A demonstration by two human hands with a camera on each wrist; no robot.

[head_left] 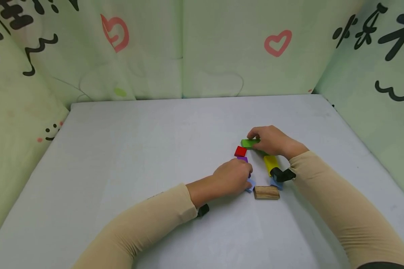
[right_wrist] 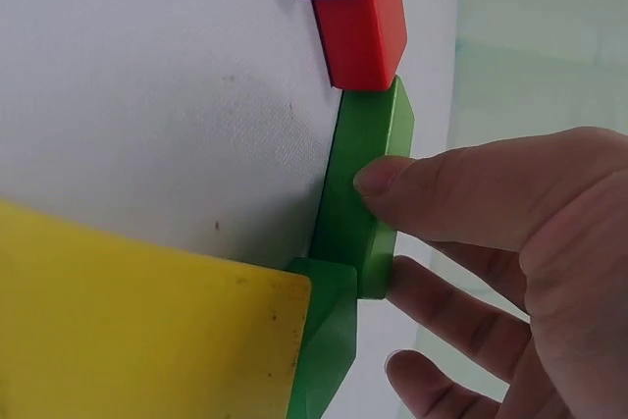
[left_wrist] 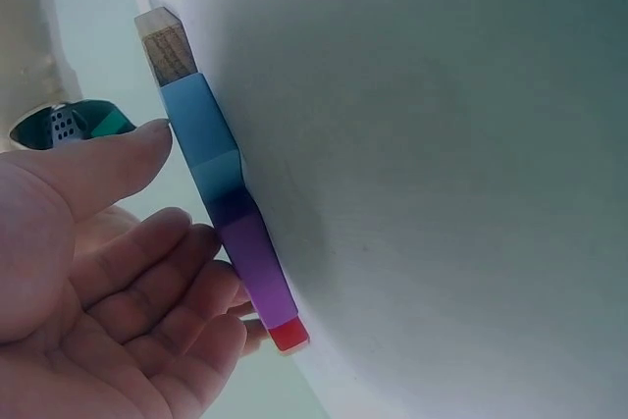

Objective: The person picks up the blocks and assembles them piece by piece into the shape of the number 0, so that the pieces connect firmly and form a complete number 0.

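Small colored blocks form a closed ring on the white table. My right hand [head_left: 271, 140] pinches a long green block [right_wrist: 358, 183] at the far side, thumb on its inner face and fingers behind. That block meets a red block [right_wrist: 361, 41] at one end and a second green block [right_wrist: 329, 336] at the other. My left hand [head_left: 232, 176] is at the ring's left side, fingers loosely bent against the purple block [left_wrist: 260, 267] and thumb by a light blue block [left_wrist: 201, 125]. A dark blue part between these two is mostly hidden in the head view.
A wood-grain block [head_left: 266, 192] closes the ring's near side. On the right side are a yellow block [head_left: 270, 163] and another light blue block [head_left: 276, 183], close to the black strap piece [head_left: 283, 175] at the right wrist. Printed green curtains surround the white table [head_left: 121, 157].
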